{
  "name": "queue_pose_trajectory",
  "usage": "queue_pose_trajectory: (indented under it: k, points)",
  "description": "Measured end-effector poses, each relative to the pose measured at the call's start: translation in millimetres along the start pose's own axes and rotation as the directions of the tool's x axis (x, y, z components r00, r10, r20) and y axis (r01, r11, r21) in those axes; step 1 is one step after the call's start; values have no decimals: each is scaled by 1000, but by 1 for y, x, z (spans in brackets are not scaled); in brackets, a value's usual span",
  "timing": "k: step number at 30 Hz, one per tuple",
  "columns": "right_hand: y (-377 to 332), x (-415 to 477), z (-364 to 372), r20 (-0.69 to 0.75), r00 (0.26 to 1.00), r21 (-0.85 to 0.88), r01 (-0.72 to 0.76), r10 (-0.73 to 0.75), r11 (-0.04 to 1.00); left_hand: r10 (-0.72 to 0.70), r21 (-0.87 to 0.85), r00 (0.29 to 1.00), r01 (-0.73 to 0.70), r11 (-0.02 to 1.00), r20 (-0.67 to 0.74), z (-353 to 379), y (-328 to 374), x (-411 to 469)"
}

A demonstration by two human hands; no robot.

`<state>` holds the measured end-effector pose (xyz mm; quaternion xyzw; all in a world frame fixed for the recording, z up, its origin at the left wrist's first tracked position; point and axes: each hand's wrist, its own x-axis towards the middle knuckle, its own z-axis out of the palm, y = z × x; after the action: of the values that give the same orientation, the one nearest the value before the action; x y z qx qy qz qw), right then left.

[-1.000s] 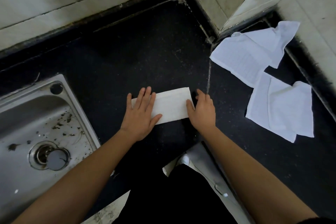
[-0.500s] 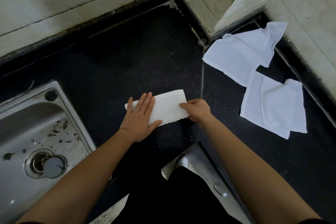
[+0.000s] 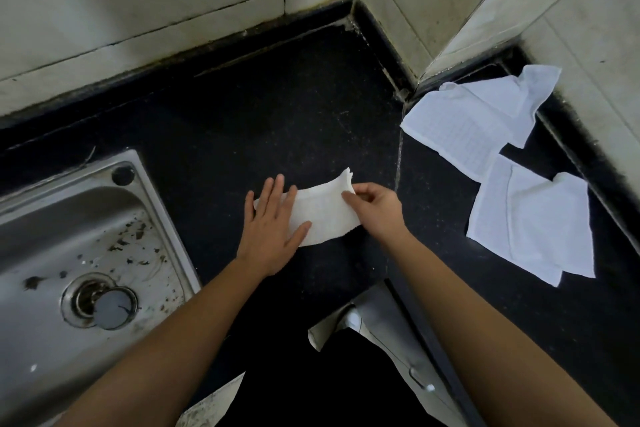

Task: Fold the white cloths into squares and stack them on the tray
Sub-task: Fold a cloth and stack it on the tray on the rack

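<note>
The person stands at a black surface (image 3: 311, 107) set into a tiled corner. A white cloth (image 3: 322, 215), folded into a long strip, lies on the surface directly in front of them. The left hand (image 3: 272, 229) is open and flat, fingers spread, pressing down on the left end of the strip; it grips nothing. The right hand (image 3: 375, 206) is closed in a pinch on the right end of the same cloth, thumb and fingertips holding the edge. That end is lifted off the surface and curls upward, its top corner standing clear above the hand.

Two more white cloths lie to the right, well apart from the hands. The farther cloth (image 3: 464, 121) sits against the corner wall, loosely spread with one flap turned over. The nearer cloth (image 3: 533, 229) overlaps its lower edge and is also unfolded and rumpled.

A steel sink (image 3: 69, 253) is set into the surface at the left, its basin speckled with dark debris around the drain.
</note>
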<state>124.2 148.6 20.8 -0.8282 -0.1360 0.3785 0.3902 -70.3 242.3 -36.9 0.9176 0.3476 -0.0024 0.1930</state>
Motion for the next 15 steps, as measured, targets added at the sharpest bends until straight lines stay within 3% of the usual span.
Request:
queue_pose_trajectory:
  k: [1, 2, 3, 4, 5, 6, 7, 12, 15]
  points:
    - [-4, -4, 7, 20, 997, -65, 71, -70, 995, -149, -150, 983, 133, 980, -105, -3, -1, -6]
    - [-7, -8, 16, 53, 990, -131, 135, -129, 982, -351, -343, 923, 282, 896, -158, -8, -1, -11]
    - [-12, -12, 25, 95, 980, -197, 190, -174, 962, -562, -552, 818, 415, 723, -121, -14, -3, -14]
    - [-15, -16, 36, 145, 968, -254, 235, -203, 938, -717, -728, 697, 494, 475, 4, -20, -8, -16]
    - [-18, -20, 47, 200, 956, -304, 271, -216, 913, -785, -835, 595, 510, 205, 170, -25, -13, -16]
    - [-21, -23, 58, 251, 944, -350, 297, -217, 888, -782, -873, 540, 489, -9, 311, -29, -19, -17]
    - [-22, -27, 68, 291, 934, -392, 315, -209, 864, -747, -871, 530, 473, -134, 402, -33, -24, -18]
    - [-21, -35, 109, 384, 905, -485, 365, -181, 795, -605, -831, 591, 501, -242, 533, -49, -39, -24]
    - [-20, -39, 118, 442, 885, -480, 371, -146, 795, -583, -825, 603, 511, -241, 544, -54, -40, -25]
